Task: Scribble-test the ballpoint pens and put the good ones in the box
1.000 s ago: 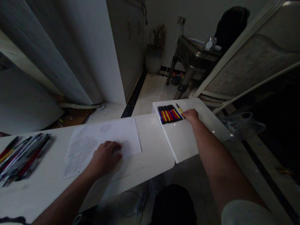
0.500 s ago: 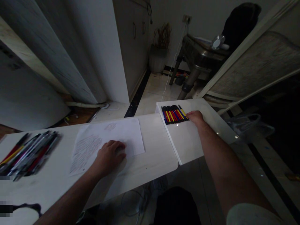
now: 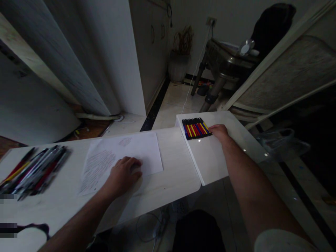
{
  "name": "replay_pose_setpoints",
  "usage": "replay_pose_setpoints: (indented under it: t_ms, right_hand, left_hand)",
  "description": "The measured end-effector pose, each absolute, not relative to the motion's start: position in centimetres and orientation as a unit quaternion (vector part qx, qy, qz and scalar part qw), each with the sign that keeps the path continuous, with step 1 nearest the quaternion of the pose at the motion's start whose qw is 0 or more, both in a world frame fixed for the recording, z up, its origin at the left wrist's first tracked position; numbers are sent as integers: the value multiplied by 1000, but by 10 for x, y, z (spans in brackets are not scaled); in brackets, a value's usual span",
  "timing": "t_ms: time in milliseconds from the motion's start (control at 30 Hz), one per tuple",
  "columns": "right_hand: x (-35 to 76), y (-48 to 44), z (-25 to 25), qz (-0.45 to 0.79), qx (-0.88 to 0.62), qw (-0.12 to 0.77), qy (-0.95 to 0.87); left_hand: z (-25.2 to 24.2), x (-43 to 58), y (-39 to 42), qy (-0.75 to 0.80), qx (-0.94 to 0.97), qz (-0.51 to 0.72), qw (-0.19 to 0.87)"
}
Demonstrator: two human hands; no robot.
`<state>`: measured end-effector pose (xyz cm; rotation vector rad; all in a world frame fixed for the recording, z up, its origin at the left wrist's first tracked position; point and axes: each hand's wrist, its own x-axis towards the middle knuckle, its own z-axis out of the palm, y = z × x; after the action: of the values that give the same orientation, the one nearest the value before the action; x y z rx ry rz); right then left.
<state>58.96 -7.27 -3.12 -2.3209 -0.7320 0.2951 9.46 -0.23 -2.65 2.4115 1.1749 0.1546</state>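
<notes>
My left hand (image 3: 124,175) lies palm down on a sheet of paper (image 3: 123,154) covered with scribbled lines, fingers curled loosely, pressing the sheet to the white table (image 3: 170,175). My right hand (image 3: 219,133) reaches out to a smaller white side table (image 3: 215,157). Its fingertips touch the right end of a neat row of pens (image 3: 196,127) with black, red, yellow and blue barrels. The fingers are bent together and mostly hidden, so I cannot see whether they hold a pen.
A loose pile of pens (image 3: 34,171) lies at the table's left end. Beyond the tables are a tiled floor, a white cabinet (image 3: 123,63), a pot with dry stems (image 3: 180,63) and a dark chair-like stand (image 3: 223,66). A clear plastic bag (image 3: 283,143) hangs at the right.
A yellow pen that lay slightly apart at the right of the row now sits flush with the others. My right hand stays at the row's end; the view shifted a little.
</notes>
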Motion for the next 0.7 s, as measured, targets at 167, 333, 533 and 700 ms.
replay_pose_setpoints:
  t_ms: [167, 333, 533, 700]
  right_hand:
    - [592, -72, -34, 117, -887, 342, -286]
    - [593, -73, -34, 121, -886, 345, -286]
    - [591, -73, -34, 117, -882, 350, -294]
    - [593, -74, -36, 116, -881, 352, -295]
  left_hand:
    - [-26, 96, -2, 433, 871, 52, 226]
    - [-27, 97, -2, 436, 869, 48, 229]
    - [-26, 97, -3, 442, 866, 50, 226]
    - [-25, 97, -3, 440, 866, 56, 229]
